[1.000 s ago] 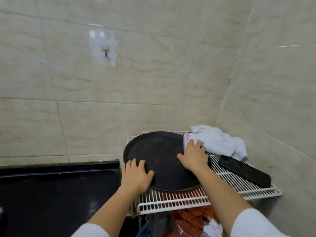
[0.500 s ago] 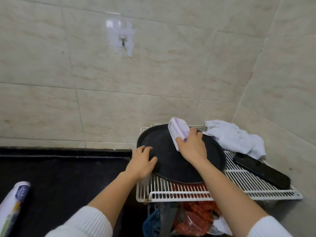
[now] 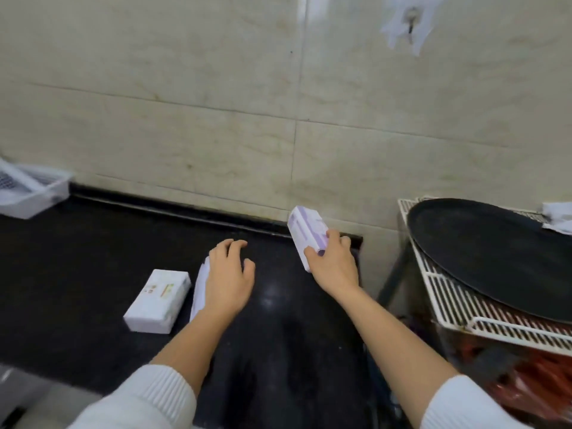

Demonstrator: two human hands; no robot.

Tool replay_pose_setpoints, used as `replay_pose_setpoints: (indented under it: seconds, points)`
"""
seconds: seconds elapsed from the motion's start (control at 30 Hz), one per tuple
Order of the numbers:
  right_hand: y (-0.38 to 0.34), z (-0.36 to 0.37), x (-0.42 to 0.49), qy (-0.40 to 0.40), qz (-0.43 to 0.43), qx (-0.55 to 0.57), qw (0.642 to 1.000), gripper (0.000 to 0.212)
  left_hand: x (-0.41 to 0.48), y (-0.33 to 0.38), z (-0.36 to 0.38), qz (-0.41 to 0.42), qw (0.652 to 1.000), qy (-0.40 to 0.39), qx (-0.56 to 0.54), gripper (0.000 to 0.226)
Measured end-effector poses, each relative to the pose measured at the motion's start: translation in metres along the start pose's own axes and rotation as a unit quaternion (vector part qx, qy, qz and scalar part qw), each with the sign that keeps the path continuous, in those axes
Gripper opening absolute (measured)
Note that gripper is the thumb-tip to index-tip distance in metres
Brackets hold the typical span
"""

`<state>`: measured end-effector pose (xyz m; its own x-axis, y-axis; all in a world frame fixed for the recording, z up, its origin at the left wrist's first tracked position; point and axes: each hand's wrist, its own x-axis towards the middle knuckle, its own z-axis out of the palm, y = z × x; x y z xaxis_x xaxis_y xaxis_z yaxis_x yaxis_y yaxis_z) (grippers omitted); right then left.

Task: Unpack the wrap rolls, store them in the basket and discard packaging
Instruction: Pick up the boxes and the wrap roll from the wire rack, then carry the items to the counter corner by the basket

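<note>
My right hand (image 3: 332, 263) grips a white and purple wrap box (image 3: 306, 235) and holds it above the back right of the black counter (image 3: 93, 258). My left hand (image 3: 229, 278) hovers with fingers spread over a white wrapped roll (image 3: 199, 289) lying on the counter; whether it touches the roll I cannot tell. A second white box (image 3: 158, 300) with a small coloured label lies flat just left of that roll. A white plastic basket (image 3: 29, 191) stands at the counter's far left, against the wall.
A white wire rack (image 3: 483, 314) stands right of the counter and carries a round black tray (image 3: 495, 255) and a white cloth (image 3: 557, 216). Red bags (image 3: 532, 379) sit under the rack. The tiled wall runs along the back.
My right hand lifted the purple box off the black tray and carried it left over the counter. My left hand left the tray and moved over the roll. The view swung left.
</note>
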<state>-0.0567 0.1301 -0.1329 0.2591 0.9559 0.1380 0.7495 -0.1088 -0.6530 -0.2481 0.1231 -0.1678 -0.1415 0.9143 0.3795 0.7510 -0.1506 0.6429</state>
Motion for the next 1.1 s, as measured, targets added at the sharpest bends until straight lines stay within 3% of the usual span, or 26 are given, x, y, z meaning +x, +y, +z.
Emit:
replay_pose_setpoints:
  seconds: [0.1, 0.23, 0.37, 0.43, 0.57, 0.67, 0.83, 0.9, 1.0, 1.1]
  points:
    - [-0.014, 0.071, -0.033, -0.039, 0.032, -0.026, 0.998, 0.051, -0.023, -0.084, -0.036, -0.051, 0.998, 0.024, 0.002, 0.037]
    - [-0.018, 0.142, -0.075, -0.073, 0.093, -0.042, 0.992, 0.058, -0.062, -0.182, -0.067, -0.123, 0.991, 0.001, 0.051, 0.044]
    - [-0.012, 0.186, -0.108, -0.078, 0.12, -0.057, 0.988, 0.069, -0.087, -0.24, -0.064, -0.214, 0.969, -0.093, 0.075, 0.054]
    - [-0.007, 0.197, -0.117, -0.094, 0.125, -0.068, 0.985, 0.071, -0.091, -0.255, -0.055, -0.222, 0.958, -0.149, 0.102, 0.057]
    - [-0.005, 0.204, -0.118, -0.103, 0.133, -0.142, 0.975, 0.071, -0.101, -0.274, -0.04, -0.193, 0.947, -0.204, 0.158, 0.062]
    - [-0.017, 0.204, -0.104, -0.049, 0.086, -0.178, 0.979, 0.064, -0.1, -0.278, -0.042, -0.199, 0.945, -0.199, 0.164, 0.059]
    - [-0.049, 0.215, -0.082, -0.05, -0.012, -0.118, 0.992, 0.057, -0.073, -0.266, -0.055, -0.313, 0.947, -0.067, 0.022, 0.055]
    - [-0.068, 0.233, -0.062, -0.098, -0.023, -0.08, 0.992, 0.063, -0.041, -0.26, -0.059, -0.286, 0.958, -0.019, -0.008, 0.057]
    - [-0.079, 0.252, -0.063, -0.15, 0.036, -0.102, 0.983, 0.072, -0.019, -0.239, -0.054, -0.215, 0.969, -0.118, 0.032, 0.066]
    - [-0.076, 0.269, -0.064, -0.205, 0.099, -0.11, 0.968, 0.081, -0.013, -0.227, -0.042, -0.244, 0.948, -0.198, 0.055, 0.087]
